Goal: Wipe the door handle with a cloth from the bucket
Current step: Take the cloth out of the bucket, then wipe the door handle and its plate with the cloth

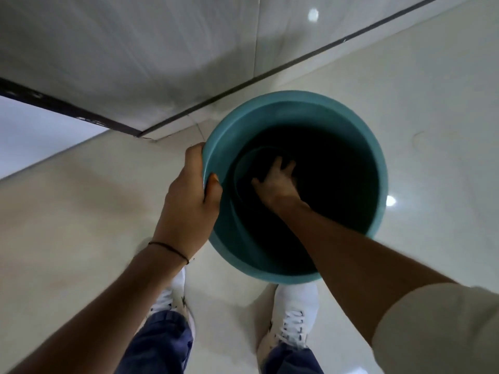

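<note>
Bucket [293,96] fills the middle of the head view. It is a round tub of smooth teal plastic with a rolled rim, and its inside darkens to near black at the bottom. It sits just beyond the toes of two white lace-up shoes [294,311], near the corner of the wall.

The left hand [189,195] grips the bucket's left rim. Its thumb [213,184] is hooked over the lip onto the inner wall, and its fingers are curled round the outside. A thin dark cord [167,248] circles that wrist.

The right hand [275,182] reaches deep inside, close to the round base, with its fingers [278,163] spread and pointing down into the dark. Whether they touch a cloth cannot be told, since the bottom is too dark to make out.

A loose pale sleeve [437,327] covers the right upper arm at the near right, and blue trousers [162,344] show above the shoes.

The floor [432,103] is glossy cream tile carrying bright spots of reflected light. The wall [135,49] at the far left is pale and shiny, and a narrow dark strip [243,88] edges it where it meets the floor.
</note>
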